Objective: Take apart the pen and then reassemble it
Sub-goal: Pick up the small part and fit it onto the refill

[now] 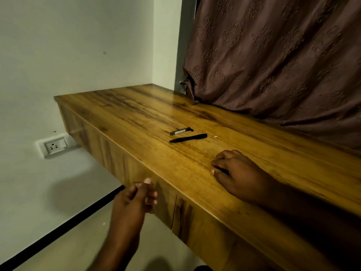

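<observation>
Pen parts lie well out on the wooden desk (254,184), and we read that as the task standing partway through. We see the pen body (188,138), a dark tapered barrel, lying flat on the top, and just beyond it, near but apart, the cap (181,131), a shorter dark piece with a pale label and a clip at one end. A tiny white speck (215,136) sits to the right of the body; we cannot tell whether it belongs to the pen.

Our right hand (237,173) rests on the desk, nearer to us than the parts, its fingers curled in loosely. A thin dark sliver shows between thumb and fingers, perhaps a refill or only shadow; we cannot tell. Our left hand (134,198) hangs off the front edge of the desk, blurred, fingers drawn towards the thumb; whether it pinches anything we cannot tell either.

So the uncapping looks done. Whether the barrel has been opened further is not shown. We judge that putting the pieces back together remains, since cap and body lie separate and neither hand touches them.
</observation>
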Tool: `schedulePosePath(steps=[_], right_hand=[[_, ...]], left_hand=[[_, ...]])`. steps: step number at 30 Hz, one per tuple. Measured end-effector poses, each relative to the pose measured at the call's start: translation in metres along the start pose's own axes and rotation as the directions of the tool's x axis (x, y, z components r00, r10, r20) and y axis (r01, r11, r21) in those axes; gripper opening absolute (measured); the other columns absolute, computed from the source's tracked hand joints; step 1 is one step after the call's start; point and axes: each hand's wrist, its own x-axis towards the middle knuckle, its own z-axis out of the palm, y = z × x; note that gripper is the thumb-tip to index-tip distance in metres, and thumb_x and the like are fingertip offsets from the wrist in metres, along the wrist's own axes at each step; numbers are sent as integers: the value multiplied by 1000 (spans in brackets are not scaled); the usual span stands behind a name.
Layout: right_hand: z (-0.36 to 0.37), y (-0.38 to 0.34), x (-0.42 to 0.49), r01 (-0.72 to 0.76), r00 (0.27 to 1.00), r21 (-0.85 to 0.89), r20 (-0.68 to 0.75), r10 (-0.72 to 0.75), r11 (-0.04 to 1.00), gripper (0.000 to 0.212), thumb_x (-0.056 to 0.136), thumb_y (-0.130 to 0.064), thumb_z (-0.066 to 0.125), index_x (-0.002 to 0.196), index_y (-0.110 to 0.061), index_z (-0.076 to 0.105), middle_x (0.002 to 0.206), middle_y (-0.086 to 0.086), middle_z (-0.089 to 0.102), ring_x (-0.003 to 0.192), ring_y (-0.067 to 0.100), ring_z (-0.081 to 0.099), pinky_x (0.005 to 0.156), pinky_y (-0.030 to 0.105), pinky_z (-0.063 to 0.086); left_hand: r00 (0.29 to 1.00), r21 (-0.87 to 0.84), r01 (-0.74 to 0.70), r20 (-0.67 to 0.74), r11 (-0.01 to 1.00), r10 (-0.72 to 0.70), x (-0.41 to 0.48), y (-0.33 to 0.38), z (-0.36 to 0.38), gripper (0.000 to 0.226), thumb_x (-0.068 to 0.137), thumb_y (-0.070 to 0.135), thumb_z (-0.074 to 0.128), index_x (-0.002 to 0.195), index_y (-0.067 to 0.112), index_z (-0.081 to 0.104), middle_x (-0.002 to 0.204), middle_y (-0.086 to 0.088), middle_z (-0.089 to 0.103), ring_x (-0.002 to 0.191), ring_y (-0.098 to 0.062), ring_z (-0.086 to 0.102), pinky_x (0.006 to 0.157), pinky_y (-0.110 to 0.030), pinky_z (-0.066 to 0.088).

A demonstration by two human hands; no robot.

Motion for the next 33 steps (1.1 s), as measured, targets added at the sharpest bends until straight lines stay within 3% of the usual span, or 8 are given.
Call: schedulePosePath(steps=[6,14,19,29,31,33], right_hand=[[3,-34,-24,25,1000,-43,-9,-25,999,57,91,-54,28,129,-23,58,140,-4,52,128,14,40,104,37,36],[7,-53,-35,135,991,-34,31,-133,990,80,78,-65,8,140,-32,45,148,-11,42,135,8,31,106,32,30],[8,-51,-36,185,983,-1,20,-184,983,72,82,-64,15,138,-33,48,146,-8,46,133,13,37,104,37,34],[7,-51,-38,203,978,11,44,-203,979,72,81,-63,14,140,-36,44,147,-8,45,135,12,35,100,35,31],[5,-51,-38,199,979,61,23,-200,978,68,83,-63,23,142,-35,41,145,-11,46,134,9,38,104,34,35],[1,-50,-37,129,992,244,-44,-122,961,61,86,-58,45,142,-34,41,140,-17,49,128,4,44,104,32,42]], left_hand=[[941,-8,195,282,981,-185,-19,0,17,33,87,28,61,88,-5,69,72,-14,68,63,-21,61,57,-28,50],[901,3,247,368,969,-231,-23,11,16,37,82,34,63,87,-2,70,73,-13,68,60,-17,61,57,-26,53],[901,45,253,354,966,-252,-17,23,18,38,84,43,62,75,6,69,63,-8,64,52,-15,57,49,-23,50],[900,57,260,348,964,-263,-12,29,22,28,90,27,61,71,6,66,58,-6,60,48,-14,53,43,-22,46],[903,26,243,359,970,-236,-11,29,21,26,91,22,58,73,6,65,58,-6,59,49,-13,52,43,-21,46],[909,-15,217,368,976,-196,-9,30,18,24,92,19,55,75,5,65,60,-6,59,50,-12,53,45,-20,46]])
